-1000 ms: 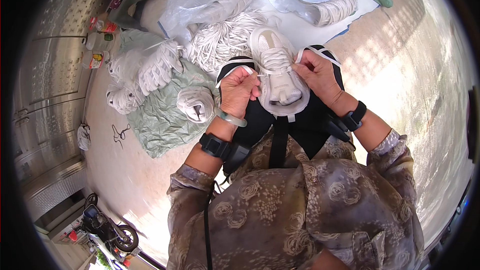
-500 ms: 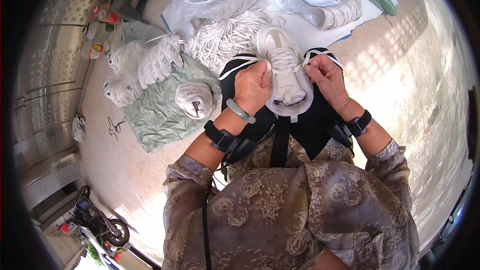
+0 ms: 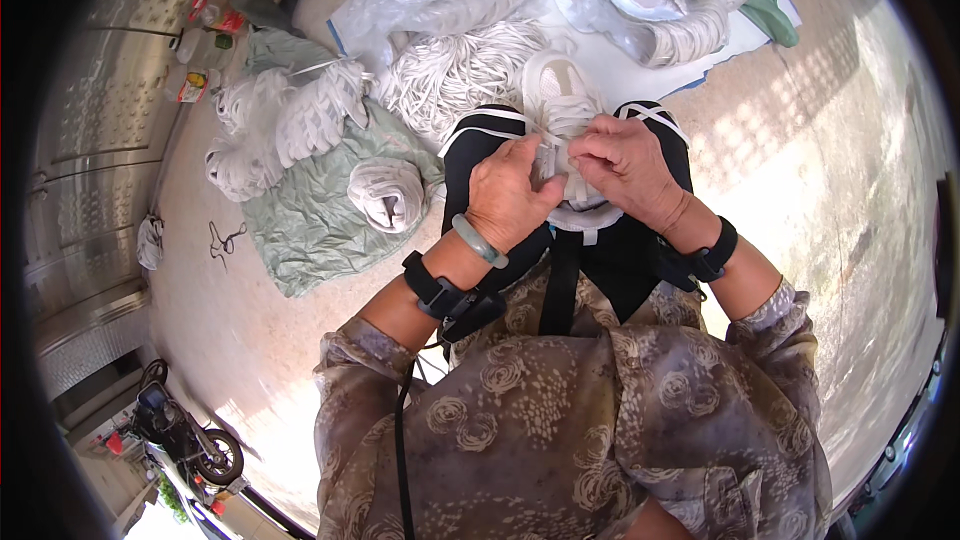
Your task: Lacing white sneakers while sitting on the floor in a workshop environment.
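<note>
A white lace-up shoe (image 3: 552, 80) lies between my knees, its toe pointing away from me. Over its tongue my right hand (image 3: 630, 168) is closed, thumb and fingers pinched together on what looks like a white shoelace (image 3: 546, 140). My left hand (image 3: 505, 190) is at the shoe's left side, its thumb stretched apart from the other fingers near the laces. Both hands hide much of the shoe's opening and upper laces. A greenish bangle (image 3: 478, 240) and a dark strap are on my left wrist, and another dark strap is on the right.
Beyond the shoe lies a heap of loose white laces (image 3: 455, 70). Bagged white shoes (image 3: 700, 35) rest behind it, with more shoes (image 3: 315, 115) at the left. One rolled white bundle (image 3: 387, 195) sits on a green sheet (image 3: 300, 250). A motorcycle (image 3: 195, 440) stands far left.
My right hand has moved left and inward over the shoe's tongue. My left hand's thumb has spread from its fingers. The lace stretched out between hand and shoe on the right no longer shows.
</note>
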A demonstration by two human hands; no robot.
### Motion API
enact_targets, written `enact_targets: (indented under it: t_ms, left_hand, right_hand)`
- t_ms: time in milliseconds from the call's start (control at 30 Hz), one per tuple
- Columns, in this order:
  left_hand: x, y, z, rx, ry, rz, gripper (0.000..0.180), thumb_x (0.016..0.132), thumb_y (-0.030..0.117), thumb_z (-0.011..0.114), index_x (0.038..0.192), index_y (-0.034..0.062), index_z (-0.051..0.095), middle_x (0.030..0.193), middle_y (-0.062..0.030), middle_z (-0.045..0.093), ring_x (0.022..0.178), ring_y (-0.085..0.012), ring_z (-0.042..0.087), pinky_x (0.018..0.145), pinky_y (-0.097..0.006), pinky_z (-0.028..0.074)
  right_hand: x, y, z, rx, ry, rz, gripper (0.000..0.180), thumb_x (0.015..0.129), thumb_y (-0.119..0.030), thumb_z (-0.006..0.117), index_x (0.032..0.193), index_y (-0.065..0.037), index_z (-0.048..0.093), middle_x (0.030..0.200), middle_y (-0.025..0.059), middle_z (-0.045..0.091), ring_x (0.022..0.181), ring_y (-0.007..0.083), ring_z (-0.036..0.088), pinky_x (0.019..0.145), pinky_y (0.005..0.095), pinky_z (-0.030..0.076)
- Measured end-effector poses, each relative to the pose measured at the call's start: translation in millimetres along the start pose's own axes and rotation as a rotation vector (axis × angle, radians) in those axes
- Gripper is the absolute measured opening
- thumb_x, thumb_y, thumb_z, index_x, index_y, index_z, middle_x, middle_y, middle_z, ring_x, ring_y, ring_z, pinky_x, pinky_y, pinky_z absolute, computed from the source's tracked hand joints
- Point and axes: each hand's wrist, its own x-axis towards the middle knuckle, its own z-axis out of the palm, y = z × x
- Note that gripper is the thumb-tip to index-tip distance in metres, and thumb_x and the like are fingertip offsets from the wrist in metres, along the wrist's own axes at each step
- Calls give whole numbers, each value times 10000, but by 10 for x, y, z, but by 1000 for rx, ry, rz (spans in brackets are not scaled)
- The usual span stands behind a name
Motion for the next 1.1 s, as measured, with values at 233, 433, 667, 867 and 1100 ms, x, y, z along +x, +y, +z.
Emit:
enact_targets:
  t_ms: [233,433,667,867,1100]
  left_hand:
    - [-57,-303,228,-768,-10,-368,263,703,-17,609,966,-17,607,777,-20,602,633,-50,515,574,-211,450]
    - [-79,-360,266,-912,-61,-345,248,821,-36,513,1057,-18,585,922,-10,606,802,-59,541,733,-198,451]
    - [-32,-94,125,-286,86,-14,220,698,57,581,905,-11,615,797,-133,586,670,-276,587,624,-329,485]
    - [-58,-97,137,-249,97,-7,229,684,82,594,888,-19,605,779,-132,563,701,-309,577,633,-366,482]
    - [-31,-37,26,-265,53,-29,229,697,98,613,900,-8,594,799,-132,567,702,-311,565,640,-380,471]
  right_hand:
    - [148,-7,249,-506,40,-150,78,680,-174,609,673,-102,578,684,21,534,711,205,560,638,355,381]
    - [210,-44,245,-628,-95,-193,76,638,-155,610,690,-106,584,690,31,544,704,195,573,674,346,371]
    - [-169,-149,-176,-629,8,-303,78,623,-110,611,672,-99,551,651,48,503,638,215,521,673,345,337]
    - [-1653,647,-972,-608,14,129,74,751,-117,602,723,-90,538,650,70,490,625,262,467,683,358,352]
    - [-2498,1120,-969,-407,-219,611,113,656,-28,602,743,-100,596,738,86,616,721,254,601,766,370,429]
